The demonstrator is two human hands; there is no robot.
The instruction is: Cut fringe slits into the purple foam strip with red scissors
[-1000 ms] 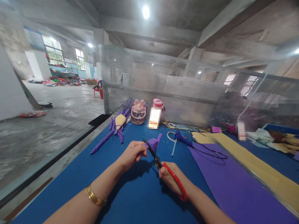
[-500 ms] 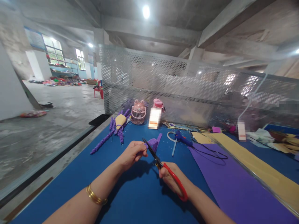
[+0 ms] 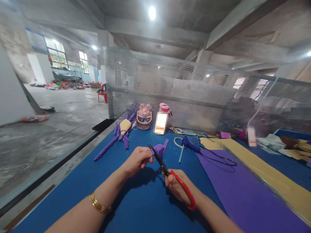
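Observation:
My left hand pinches the near end of a small purple strip, which looks like paper or felt, over the blue table. Wrapped round the red handles of a pair of scissors is my right hand. The dark blades point up and to the left and cross the purple strip close to my left fingertips. Part of the strip lies behind the blades, so I cannot tell how deep any cut runs. Gold bangles circle my left wrist.
A blue glue gun with a black cable lies beyond my right hand. Purple sheet and tan sheet cover the right side. Purple braided stems lie far left. A pink bottle stands before the perforated metal screen.
The scissor handles have shifted very slightly down and to the right, with the blades still across the purple strip. My left hand looks the same.

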